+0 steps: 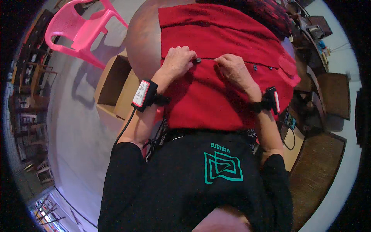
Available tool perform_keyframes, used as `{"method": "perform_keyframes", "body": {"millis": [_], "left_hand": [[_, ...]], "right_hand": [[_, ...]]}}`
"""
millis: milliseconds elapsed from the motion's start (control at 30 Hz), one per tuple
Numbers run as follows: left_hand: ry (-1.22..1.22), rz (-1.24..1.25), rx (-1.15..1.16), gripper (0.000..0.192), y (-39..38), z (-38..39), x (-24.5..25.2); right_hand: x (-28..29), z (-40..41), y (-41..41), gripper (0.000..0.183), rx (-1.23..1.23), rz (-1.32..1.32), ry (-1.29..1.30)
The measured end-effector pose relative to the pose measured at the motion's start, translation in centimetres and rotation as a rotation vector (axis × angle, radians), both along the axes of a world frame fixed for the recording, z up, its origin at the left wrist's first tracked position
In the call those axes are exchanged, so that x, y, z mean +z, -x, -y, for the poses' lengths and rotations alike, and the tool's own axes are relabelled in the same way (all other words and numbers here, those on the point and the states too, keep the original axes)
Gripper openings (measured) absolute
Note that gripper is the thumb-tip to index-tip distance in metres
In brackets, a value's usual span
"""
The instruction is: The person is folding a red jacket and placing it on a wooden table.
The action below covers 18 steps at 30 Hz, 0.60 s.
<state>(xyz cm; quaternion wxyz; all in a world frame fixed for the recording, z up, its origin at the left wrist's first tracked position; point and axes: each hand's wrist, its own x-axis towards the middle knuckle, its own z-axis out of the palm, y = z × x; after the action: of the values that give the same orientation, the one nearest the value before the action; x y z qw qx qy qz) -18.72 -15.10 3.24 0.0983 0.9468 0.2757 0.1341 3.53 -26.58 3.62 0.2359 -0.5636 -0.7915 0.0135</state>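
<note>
A red garment (208, 107), made of cloth, lies spread over a round table and reaches down to my lap. Several dark buttons sit along its placket, one button (198, 60) close to the fingertips of my left hand (179, 60). That hand's thumb and fingers are pinched at the placket edge. To the right, my right hand (232, 67) has its curled fingertips on the same edge, pinching the cloth. Another button (255, 67) shows just beyond the right hand. Both palms face down, so what lies beneath the fingers is partly hidden.
The metallic-looking round tabletop (142, 43) shows left of the cloth. An open cardboard box (111, 84) and a pink plastic chair (84, 32) stand at left. Brown woven seats (316, 168) and a phone (290, 121) with a cable are at right. A cable runs from my left wrist device (142, 93).
</note>
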Motion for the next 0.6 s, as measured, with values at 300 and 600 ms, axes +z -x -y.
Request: {"method": "perform_keyframes", "body": {"millis": [300, 600], "left_hand": [[-0.021, -0.047, 0.119, 0.029, -0.1, -0.3, 0.6], [0.118, -0.006, 0.314, 0.042, 2.7, -2.0, 0.3]], "right_hand": [[-0.3, -1.0, 1.9, 0.013, -0.130, -0.003, 0.053], [0.9, 0.6, -5.1, 0.024, -0.201, 0.066, -0.048]]}}
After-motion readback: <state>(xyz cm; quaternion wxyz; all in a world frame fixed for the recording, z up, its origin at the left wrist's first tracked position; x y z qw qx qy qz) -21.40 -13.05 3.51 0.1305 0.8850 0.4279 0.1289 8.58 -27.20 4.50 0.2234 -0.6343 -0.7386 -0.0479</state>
